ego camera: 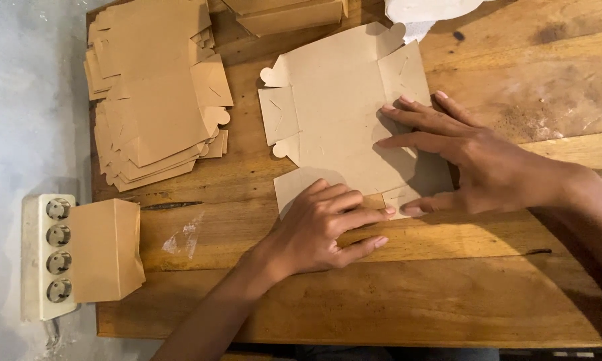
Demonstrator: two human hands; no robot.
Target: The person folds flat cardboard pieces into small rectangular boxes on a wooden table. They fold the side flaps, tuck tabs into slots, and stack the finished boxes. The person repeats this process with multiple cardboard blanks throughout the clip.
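Note:
A flat brown cardboard box blank with side flaps and rounded tabs lies on the wooden table. My left hand presses down on its near flap, fingers curled over the edge. Over on the blank's right side, my right hand lies flat with the fingers spread and the thumb at the lower right corner. Neither hand grips anything; both press on the cardboard.
A stack of several flat brown blanks lies at the table's far left. A folded brown box rests on a white power strip at the left edge. More folded cardboard and white paper sit at the far edge.

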